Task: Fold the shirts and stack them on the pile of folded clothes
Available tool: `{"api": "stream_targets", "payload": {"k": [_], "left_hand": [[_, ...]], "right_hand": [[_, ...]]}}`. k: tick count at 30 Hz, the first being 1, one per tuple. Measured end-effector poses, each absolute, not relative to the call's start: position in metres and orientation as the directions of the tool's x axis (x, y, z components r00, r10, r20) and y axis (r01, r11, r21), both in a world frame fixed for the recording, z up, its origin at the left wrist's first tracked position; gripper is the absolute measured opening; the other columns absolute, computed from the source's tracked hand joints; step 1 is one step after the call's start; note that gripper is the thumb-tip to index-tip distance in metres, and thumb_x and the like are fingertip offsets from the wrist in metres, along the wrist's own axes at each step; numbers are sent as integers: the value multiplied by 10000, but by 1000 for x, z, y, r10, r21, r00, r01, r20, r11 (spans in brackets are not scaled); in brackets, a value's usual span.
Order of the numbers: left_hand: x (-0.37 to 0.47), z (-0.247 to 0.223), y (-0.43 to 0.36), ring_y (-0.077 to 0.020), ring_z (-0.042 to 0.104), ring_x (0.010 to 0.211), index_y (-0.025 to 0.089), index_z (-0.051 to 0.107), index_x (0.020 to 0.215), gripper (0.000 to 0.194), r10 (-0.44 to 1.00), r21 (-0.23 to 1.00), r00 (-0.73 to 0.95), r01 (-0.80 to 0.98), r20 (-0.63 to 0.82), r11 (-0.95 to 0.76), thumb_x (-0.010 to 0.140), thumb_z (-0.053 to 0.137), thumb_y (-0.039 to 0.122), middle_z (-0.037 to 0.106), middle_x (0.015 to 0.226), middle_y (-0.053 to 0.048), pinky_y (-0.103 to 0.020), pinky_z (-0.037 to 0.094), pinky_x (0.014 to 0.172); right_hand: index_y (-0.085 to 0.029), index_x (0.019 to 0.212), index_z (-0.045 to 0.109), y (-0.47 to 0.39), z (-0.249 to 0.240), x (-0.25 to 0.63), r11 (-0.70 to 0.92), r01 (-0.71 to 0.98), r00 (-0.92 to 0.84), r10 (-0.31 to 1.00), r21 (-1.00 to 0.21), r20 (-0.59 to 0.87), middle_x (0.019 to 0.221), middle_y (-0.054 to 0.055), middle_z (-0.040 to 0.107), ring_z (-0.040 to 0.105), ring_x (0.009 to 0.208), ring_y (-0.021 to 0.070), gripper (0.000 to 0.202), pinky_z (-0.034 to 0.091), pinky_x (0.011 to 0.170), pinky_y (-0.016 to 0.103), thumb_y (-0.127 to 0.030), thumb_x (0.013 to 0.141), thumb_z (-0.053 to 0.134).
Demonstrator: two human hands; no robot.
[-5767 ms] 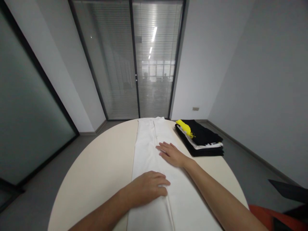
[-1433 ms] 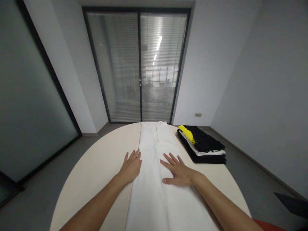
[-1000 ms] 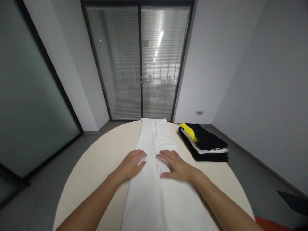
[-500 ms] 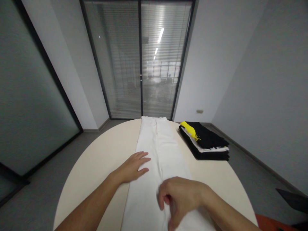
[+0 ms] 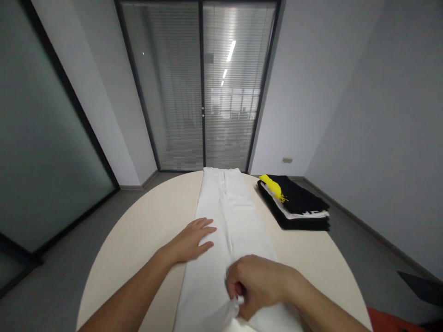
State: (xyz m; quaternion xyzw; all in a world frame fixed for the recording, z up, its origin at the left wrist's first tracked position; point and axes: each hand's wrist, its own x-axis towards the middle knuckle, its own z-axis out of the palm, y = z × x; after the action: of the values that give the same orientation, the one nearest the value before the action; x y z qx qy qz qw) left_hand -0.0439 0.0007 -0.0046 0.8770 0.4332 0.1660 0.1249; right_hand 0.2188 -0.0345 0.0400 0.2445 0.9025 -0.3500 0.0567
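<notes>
White trousers (image 5: 238,207) lie lengthwise down the middle of the round table, with the waistband at the far edge and the legs running toward me. My left hand (image 5: 194,240) rests flat on their left side, fingers spread. Closer to me, my right hand (image 5: 254,281) is closed in a pinch on the white cloth, pulling a fold of it up off the surface. The near end of the trousers runs out of the bottom of the view.
On the pale round table (image 5: 145,221), a stack of folded dark clothes (image 5: 301,198) with a yellow print sits at the right. A red-orange thing (image 5: 391,320) and a dark flat edge (image 5: 420,286) show at lower right. Glass doors (image 5: 200,92) stand beyond.
My right hand has closed its thumb and fingers on the cloth, and a fold now rises from the near part of the trousers. My left hand has stayed in place.
</notes>
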Motion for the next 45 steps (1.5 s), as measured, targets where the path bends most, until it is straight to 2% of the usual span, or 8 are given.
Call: {"api": "stream_targets", "payload": {"k": [5,11,18,22,28,34,38,45], "left_hand": [[-45,1,0,-273,426,1402,232,669,1236,415,795,561,560,591,232,-580,985,472,498,610,1389,-87,-471,308,1183],[-44,6,-4,-303,663,1047,164,699,1183,789,848,932,482,152,221,-329,937,241,758,727,1135,-118,-422,478,986],[-35,-2,6,-270,661,933,126,675,1182,593,950,959,256,172,179,-227,847,620,612,735,1048,-113,-325,509,795],[-33,-11,15,-228,637,825,123,709,1045,400,967,931,180,284,183,-229,889,582,468,733,934,-81,-282,480,700],[-33,-14,17,-229,627,818,135,705,951,309,971,903,128,360,200,-234,880,572,405,717,869,-61,-282,464,707],[-30,-11,16,-230,627,805,146,674,925,322,978,920,72,332,194,-207,878,555,442,709,853,-58,-291,469,721],[-28,-13,18,-226,625,810,148,666,962,351,976,933,27,290,216,-215,877,564,473,709,873,-55,-295,477,742],[-28,-14,19,-242,636,858,145,677,1001,369,980,933,2,305,200,-191,873,570,474,724,917,-66,-302,478,764]], "right_hand": [[-159,839,653,-15,38,231,284,452,-846,438,-846,-305,649,-67,515,433,575,74,404,321,523,193,-521,718,784],[-169,774,517,12,26,241,81,288,-631,765,-954,-126,647,-69,397,333,588,75,536,240,519,214,-686,797,655],[-158,820,553,27,12,241,-5,253,-524,840,-967,-141,699,-48,455,377,621,87,565,292,555,220,-714,788,649],[-163,1163,625,28,28,263,-5,350,-598,769,-937,-227,920,27,604,498,721,127,675,413,639,245,-735,807,602],[-268,1600,159,10,62,299,223,559,-743,561,-799,-364,1458,109,464,509,1246,268,1439,392,1057,316,-426,416,961],[-217,1469,465,23,43,298,180,458,-709,665,-871,-235,1051,46,643,594,907,179,885,470,823,289,-517,709,807],[-126,1051,682,44,26,304,102,301,-639,759,-948,-121,792,20,614,500,668,114,559,404,634,248,-642,838,634],[-192,1089,647,37,41,317,125,395,-733,639,-910,-231,1147,59,624,580,919,187,767,482,774,284,-541,462,917]]}}
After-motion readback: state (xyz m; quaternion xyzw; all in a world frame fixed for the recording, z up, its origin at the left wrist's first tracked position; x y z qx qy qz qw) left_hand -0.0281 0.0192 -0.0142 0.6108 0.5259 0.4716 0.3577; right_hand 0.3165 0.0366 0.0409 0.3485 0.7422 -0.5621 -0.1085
